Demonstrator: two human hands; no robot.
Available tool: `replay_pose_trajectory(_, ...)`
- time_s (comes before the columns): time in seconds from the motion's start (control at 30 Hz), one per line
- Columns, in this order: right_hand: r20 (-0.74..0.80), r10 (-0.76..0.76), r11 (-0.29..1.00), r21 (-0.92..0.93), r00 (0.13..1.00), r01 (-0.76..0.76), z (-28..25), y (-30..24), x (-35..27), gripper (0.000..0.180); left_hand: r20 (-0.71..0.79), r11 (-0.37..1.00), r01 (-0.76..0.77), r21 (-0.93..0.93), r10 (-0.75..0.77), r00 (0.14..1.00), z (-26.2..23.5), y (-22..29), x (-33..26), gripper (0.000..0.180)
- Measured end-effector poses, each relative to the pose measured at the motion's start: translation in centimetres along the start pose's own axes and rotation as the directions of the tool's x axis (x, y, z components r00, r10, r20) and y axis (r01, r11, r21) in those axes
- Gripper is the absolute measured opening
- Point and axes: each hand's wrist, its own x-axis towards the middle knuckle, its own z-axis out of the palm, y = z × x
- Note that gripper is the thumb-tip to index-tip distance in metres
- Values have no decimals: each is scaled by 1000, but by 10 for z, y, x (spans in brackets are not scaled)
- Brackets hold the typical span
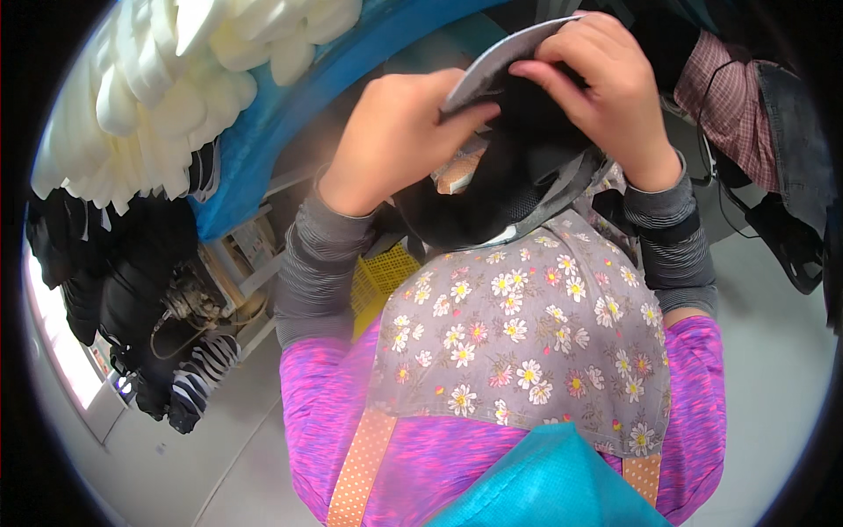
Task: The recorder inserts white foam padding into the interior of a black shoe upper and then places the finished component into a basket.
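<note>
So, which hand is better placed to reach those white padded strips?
Probably the left hand: it is nearer those white padded strips at upper left; the right hand is farther across. Both pinch the thin grey curved piece, so either would likely need to let go.

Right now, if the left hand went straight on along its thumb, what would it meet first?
Beyond the grey piece it holds, the left hand would probably meet the right hand first, though depth is unclear.
</note>
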Motion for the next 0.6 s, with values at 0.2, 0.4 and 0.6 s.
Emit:
replay_pose_trajectory(0.2,-624,112,993,101,773,-63,-39,26,-9,25,-723,975,-102,-198,-75,687,-23,3,0,20)
replay_pose_trajectory(0.4,98,679,419,762,728,-493,10,-15,-47,69,-886,933,-178,-312,-218,409,7,7,-1,23)
replay_pose_trajectory(0.6,-163,618,745,431,769,-508,25,-8,-30,75,-693,673,-336,-659,-369,620,24,10,-19,16)
